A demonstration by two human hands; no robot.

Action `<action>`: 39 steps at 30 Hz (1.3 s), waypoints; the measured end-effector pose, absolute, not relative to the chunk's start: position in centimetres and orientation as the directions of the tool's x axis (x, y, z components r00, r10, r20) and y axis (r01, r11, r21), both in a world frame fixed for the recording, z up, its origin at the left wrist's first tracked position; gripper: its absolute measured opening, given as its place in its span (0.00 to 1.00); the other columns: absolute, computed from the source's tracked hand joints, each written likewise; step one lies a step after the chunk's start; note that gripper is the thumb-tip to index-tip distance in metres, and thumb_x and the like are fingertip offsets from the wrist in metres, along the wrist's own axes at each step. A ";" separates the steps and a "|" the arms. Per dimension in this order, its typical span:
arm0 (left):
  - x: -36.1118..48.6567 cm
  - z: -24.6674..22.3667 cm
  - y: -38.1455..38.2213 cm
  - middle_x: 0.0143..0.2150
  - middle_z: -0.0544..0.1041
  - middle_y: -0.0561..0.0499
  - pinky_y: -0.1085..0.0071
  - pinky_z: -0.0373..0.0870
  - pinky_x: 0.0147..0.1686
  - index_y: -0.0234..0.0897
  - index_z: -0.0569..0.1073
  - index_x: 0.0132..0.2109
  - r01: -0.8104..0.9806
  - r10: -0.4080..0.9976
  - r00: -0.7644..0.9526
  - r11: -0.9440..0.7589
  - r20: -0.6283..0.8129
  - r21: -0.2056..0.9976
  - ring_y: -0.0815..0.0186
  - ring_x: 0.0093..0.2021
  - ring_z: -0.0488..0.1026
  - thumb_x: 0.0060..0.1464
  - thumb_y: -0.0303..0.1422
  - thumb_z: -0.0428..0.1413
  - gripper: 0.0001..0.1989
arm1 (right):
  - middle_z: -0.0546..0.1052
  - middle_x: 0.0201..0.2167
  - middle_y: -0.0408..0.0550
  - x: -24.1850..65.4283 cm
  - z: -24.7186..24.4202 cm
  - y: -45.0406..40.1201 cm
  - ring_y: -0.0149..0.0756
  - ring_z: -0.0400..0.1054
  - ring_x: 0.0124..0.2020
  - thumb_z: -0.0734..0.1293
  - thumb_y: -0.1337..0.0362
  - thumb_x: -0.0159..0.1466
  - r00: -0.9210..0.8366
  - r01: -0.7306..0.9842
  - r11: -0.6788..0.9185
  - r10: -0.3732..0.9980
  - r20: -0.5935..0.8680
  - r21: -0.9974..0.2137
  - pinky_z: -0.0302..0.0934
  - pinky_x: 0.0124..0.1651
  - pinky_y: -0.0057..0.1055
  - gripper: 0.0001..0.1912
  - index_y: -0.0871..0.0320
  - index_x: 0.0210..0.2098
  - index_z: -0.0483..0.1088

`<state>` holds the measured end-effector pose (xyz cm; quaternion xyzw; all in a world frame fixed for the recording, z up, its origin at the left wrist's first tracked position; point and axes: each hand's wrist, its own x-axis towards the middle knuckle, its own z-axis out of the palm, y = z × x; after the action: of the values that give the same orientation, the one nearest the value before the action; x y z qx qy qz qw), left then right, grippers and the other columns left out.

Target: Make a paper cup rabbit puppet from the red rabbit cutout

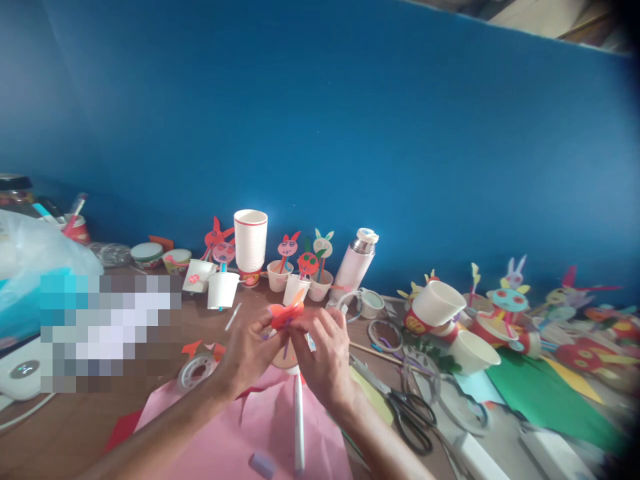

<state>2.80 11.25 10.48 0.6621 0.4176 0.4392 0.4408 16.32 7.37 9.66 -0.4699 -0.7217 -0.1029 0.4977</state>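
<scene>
Between the fingertips of my left hand (250,357) and my right hand (326,353) is an orange-red paper cutout (286,316), held above the desk. Both hands pinch it from either side. A thin purple stick or straw shows just under it, partly hidden by my fingers. Behind and below my hands a paper cup (287,361) is partly covered. Pink paper (215,440) lies under my forearms, with a white stick-like item (299,427) and a small purple block (262,465) on it. A tape roll (196,372) sits beside my left wrist.
Black-handled scissors (413,410) lie right of my right forearm. Along the blue wall stand stacked paper cups (251,240), a pink thermos (354,263) and several cups with paper animal faces. More cups, tape rolls and green paper (550,407) crowd the right. A plastic bag (35,260) is at left.
</scene>
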 end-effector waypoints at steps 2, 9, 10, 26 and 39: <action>2.8 10.5 11.2 0.37 0.82 0.51 0.72 0.70 0.41 0.35 0.79 0.41 0.169 0.955 0.258 -0.195 0.148 0.966 0.60 0.42 0.76 0.47 0.39 0.58 0.15 | 0.78 0.30 0.45 16.3 9.5 7.4 0.36 0.69 0.32 0.63 0.73 0.66 -0.075 0.794 0.526 0.583 0.809 -0.305 0.54 0.42 0.37 0.08 0.56 0.32 0.67; 2.7 10.3 11.2 0.38 0.83 0.46 0.68 0.72 0.39 0.31 0.79 0.39 0.137 0.961 0.273 -0.096 0.055 0.986 0.54 0.42 0.78 0.45 0.42 0.59 0.19 | 0.76 0.29 0.44 16.2 9.3 7.4 0.36 0.67 0.32 0.60 0.72 0.67 -0.079 0.782 0.526 0.616 0.784 -0.334 0.54 0.43 0.37 0.08 0.56 0.32 0.64; 2.7 10.4 11.2 0.37 0.83 0.45 0.68 0.72 0.38 0.31 0.80 0.38 0.136 0.963 0.266 -0.086 0.047 0.987 0.53 0.42 0.78 0.44 0.43 0.60 0.19 | 0.75 0.29 0.44 16.2 9.4 7.4 0.36 0.67 0.32 0.59 0.72 0.67 -0.075 0.773 0.533 0.615 0.785 -0.344 0.54 0.43 0.37 0.08 0.56 0.32 0.64; 2.5 11.7 11.5 0.25 0.80 0.55 0.77 0.69 0.32 0.33 0.79 0.33 -0.058 0.958 0.287 -0.001 0.017 0.998 0.67 0.31 0.76 0.39 0.39 0.63 0.14 | 0.74 0.31 0.42 15.8 9.9 7.0 0.35 0.66 0.33 0.59 0.73 0.66 -0.012 0.671 0.542 0.691 0.723 -0.506 0.53 0.44 0.34 0.07 0.55 0.33 0.64; 2.3 11.8 11.3 0.32 0.81 0.51 0.74 0.70 0.35 0.32 0.78 0.37 0.020 0.946 0.325 -0.015 0.007 1.000 0.62 0.37 0.76 0.43 0.42 0.62 0.18 | 0.76 0.26 0.43 15.3 10.3 6.9 0.38 0.67 0.31 0.62 0.66 0.61 0.245 0.461 0.300 0.861 0.445 -0.835 0.59 0.36 0.32 0.06 0.56 0.29 0.68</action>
<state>2.34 11.29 11.83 0.5839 0.4135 0.4079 0.5672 15.33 6.87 10.32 -0.5631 -0.5871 0.1809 0.5527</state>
